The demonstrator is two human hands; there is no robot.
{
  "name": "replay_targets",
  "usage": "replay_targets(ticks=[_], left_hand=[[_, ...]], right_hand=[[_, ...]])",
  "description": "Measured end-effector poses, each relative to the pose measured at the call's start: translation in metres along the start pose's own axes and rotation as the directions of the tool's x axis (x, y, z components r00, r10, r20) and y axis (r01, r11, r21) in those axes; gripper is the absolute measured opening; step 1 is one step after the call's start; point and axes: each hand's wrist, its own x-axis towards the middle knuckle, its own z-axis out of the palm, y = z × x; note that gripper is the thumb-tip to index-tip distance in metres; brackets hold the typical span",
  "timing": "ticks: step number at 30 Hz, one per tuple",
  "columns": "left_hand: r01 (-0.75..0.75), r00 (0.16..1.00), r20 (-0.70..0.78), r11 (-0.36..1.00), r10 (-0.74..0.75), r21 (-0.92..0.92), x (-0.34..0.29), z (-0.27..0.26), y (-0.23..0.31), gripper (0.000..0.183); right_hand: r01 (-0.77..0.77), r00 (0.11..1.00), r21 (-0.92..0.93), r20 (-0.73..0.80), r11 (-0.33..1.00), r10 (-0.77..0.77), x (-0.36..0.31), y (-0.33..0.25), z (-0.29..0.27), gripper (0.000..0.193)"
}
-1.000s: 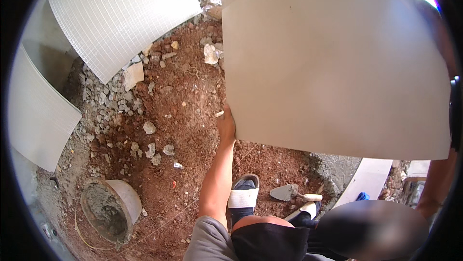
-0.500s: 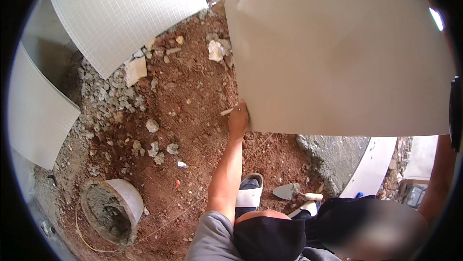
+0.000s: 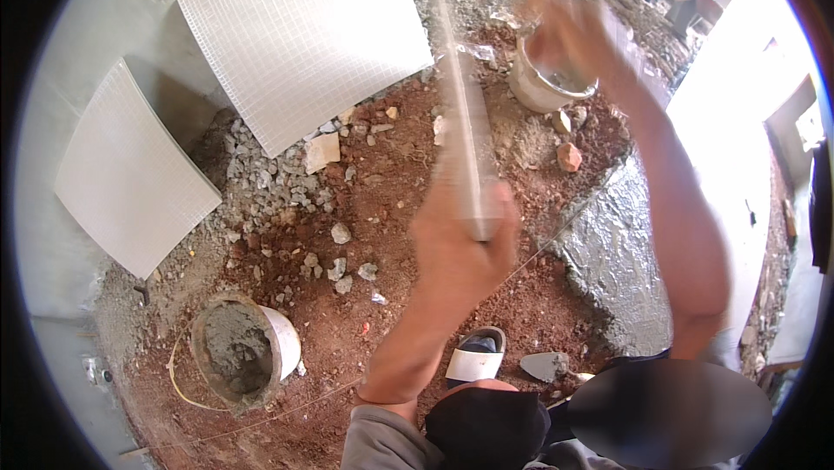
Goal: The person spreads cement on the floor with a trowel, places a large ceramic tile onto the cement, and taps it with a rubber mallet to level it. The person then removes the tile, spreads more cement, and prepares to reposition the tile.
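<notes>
Large panel turned edge-on in the left hand, right hand raised apart from it

The pale panel [image 3: 470, 153], whose broad face fills the upper right half a second earlier, now appears as a narrow, blurred strip running from the top edge down to the left hand [image 3: 460, 248]. This hand grasps the panel's near end, thumb on the right side; its forearm rises from the lower edge and slants up and to the right. The right hand [image 3: 560, 31], at the picture's rim or hidden in the earlier view, now stands high, right of the strip, in front of a second bucket [image 3: 540, 95]. Its forearm climbs from the lower right and leans leftward toward the hand; motion blur prevents telling whether the fingers are spread or closed. The panel's turn exposes this bucket, a reddish stone [image 3: 569, 157] and more of the wet grey mortar [image 3: 612, 248]. The mortar-filled bucket [image 3: 285, 344] remains on the soil at lower left, and the trowel [image 3: 545, 367] lies beside the sandalled foot [image 3: 476, 361].
</notes>
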Motion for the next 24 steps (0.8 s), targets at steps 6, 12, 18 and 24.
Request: replay_targets(ticks=[6, 12, 18, 24], left_hand=[[-0.071, 0.972, -0.226, 0.997, 0.069, 0.0, -0.002, -0.045, -0.028, 0.016], [0.052, 0.824, -0.553, 0.989, -0.123, -0.142, 0.01, -0.057, -0.033, 0.036], [0.006, 0.704, -0.683, 0.964, -0.193, -0.266, 0.017, -0.074, -0.05, 0.046], [0.034, 0.599, -0.739, 0.932, -0.308, -0.361, -0.01, -0.082, -0.07, 0.052]], right_hand=[[-0.572, 0.68, -0.211, 0.419, 0.793, 0.602, -0.193, 0.077, 0.17, 0.122], [-0.517, 0.803, -0.25, 0.19, 0.819, 0.565, -0.226, 0.104, 0.246, 0.103], [-0.481, 0.869, -0.208, 0.013, 0.852, 0.494, -0.225, 0.122, 0.253, 0.071], [-0.436, 0.893, -0.247, 0.005, 0.866, 0.451, -0.226, 0.133, 0.252, 0.07]])
